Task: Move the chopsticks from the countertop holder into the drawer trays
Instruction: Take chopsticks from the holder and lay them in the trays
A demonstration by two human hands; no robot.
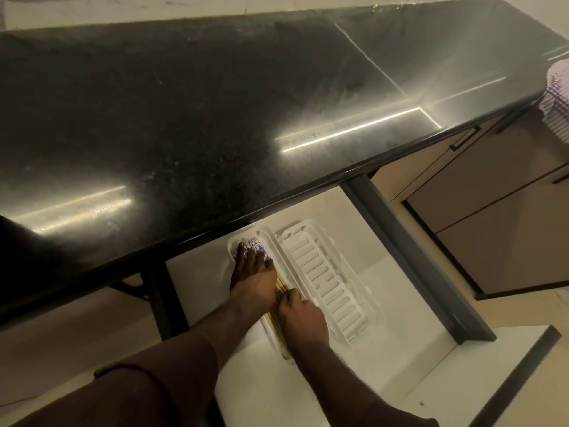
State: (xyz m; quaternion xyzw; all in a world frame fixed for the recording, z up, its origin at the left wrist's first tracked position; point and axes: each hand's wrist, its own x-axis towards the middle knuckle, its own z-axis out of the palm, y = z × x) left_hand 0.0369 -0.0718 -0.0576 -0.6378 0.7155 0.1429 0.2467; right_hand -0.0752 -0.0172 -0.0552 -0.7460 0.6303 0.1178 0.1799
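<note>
Settling the chopsticks (280,306) flat in the left tray (233,243) of the open drawer (400,365), both hands press down: left hand (254,283) fingers spread over the far ends, right hand (300,315) fingers curled on the near ends. Best to align tips evenly before letting go; the right tray (332,285) lies empty beside.
</note>
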